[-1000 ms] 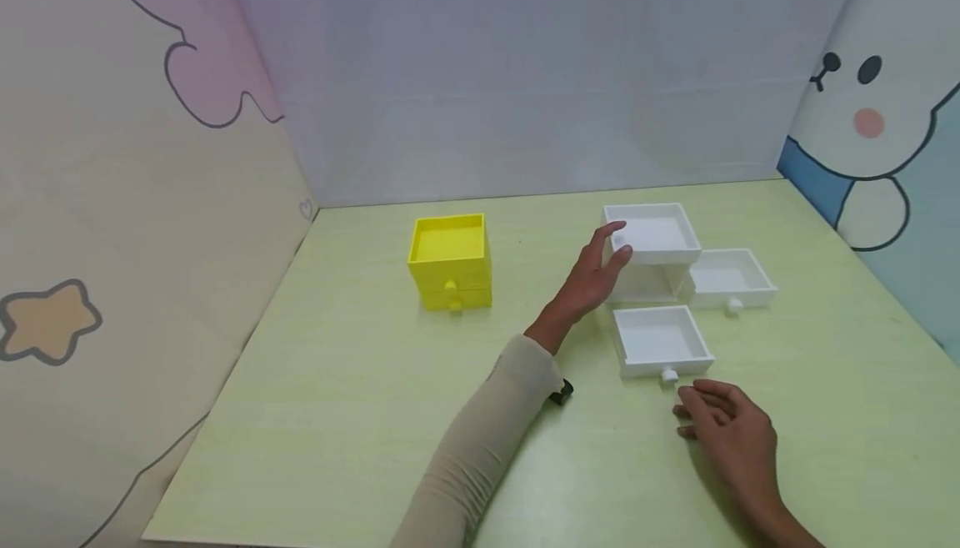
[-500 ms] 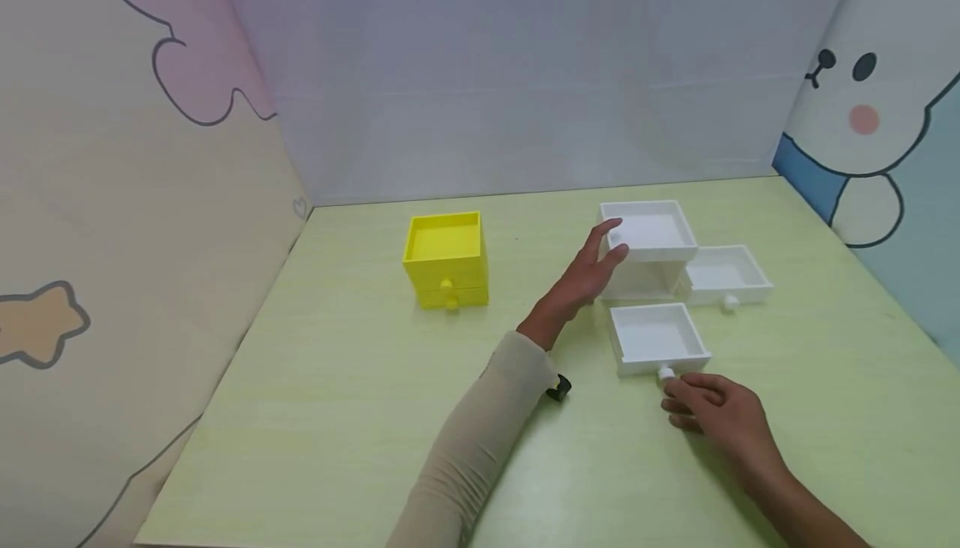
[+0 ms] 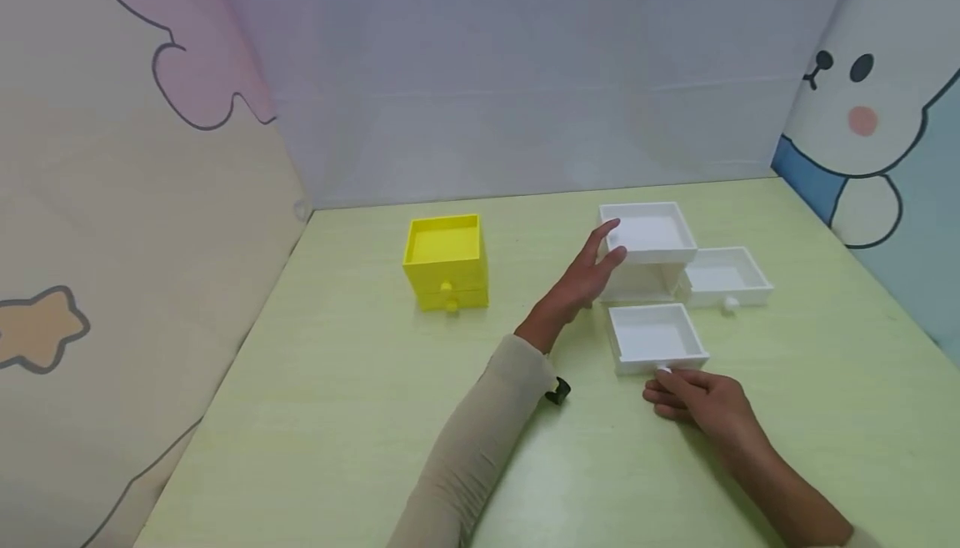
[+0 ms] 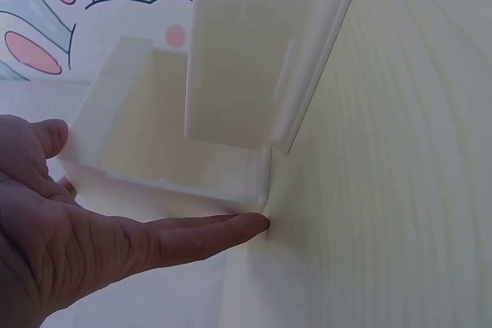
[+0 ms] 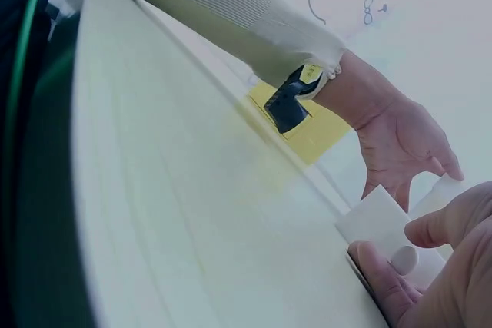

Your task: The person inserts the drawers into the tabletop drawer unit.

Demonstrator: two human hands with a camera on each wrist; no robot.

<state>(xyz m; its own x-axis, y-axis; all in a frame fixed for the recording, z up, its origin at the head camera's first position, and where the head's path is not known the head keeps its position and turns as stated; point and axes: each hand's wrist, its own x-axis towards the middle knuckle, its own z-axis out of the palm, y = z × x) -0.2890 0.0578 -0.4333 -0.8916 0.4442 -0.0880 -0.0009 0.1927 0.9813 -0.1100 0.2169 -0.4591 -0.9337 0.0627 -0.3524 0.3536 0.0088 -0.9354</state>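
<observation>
A small white cabinet (image 3: 651, 231) with a tray-like top stands at the right rear of the table, its front hollow. My left hand (image 3: 581, 285) rests against the cabinet's left side, fingers straight and thumb at the top front edge, as the left wrist view also shows. In front of that opening, apart from it, lies a white drawer (image 3: 654, 333). My right hand (image 3: 708, 406) pinches the drawer's round knob (image 5: 403, 260) between thumb and fingers. Another white drawer (image 3: 726, 271) with a knob sits just right of the cabinet.
A yellow cabinet (image 3: 446, 263) with two knobbed drawers, both pushed in, stands left of the white one. Behind the pale green table (image 3: 337, 389) rises a lilac backdrop (image 3: 510, 89). Cartoon-printed panels flank both sides.
My right hand has moved left and slightly forward from beside the knob and taken hold of it. The left hand stays against the cabinet. The head view shifted slightly.
</observation>
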